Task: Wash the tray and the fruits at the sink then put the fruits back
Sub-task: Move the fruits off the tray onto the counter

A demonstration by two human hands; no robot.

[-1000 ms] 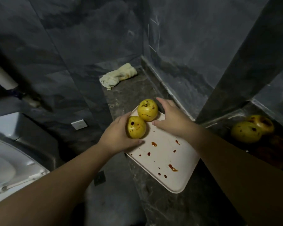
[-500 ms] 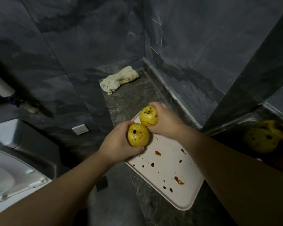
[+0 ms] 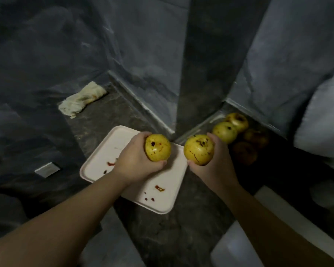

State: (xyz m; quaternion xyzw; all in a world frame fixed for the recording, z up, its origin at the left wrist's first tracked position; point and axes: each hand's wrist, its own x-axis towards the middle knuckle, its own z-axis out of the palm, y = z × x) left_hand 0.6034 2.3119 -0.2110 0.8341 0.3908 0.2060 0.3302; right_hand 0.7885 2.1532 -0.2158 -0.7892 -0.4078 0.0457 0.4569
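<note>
Dark marble counter (image 3: 162,237) — a stained white tray (image 3: 96,162) and crumpled cloth (image 3: 81,101) lie on it.

Home bathroom, dim. Dark gray marble-look wall tiles (image 3: 46,45) w/ matching stone counter (image 3: 172,237). Mirror (image 3: 278,83) just past the right fingers (image 3: 210,138) doubles the fruit. Crumpled rag (image 3: 81,100) well beyond the left fingers, in the corner.
</note>
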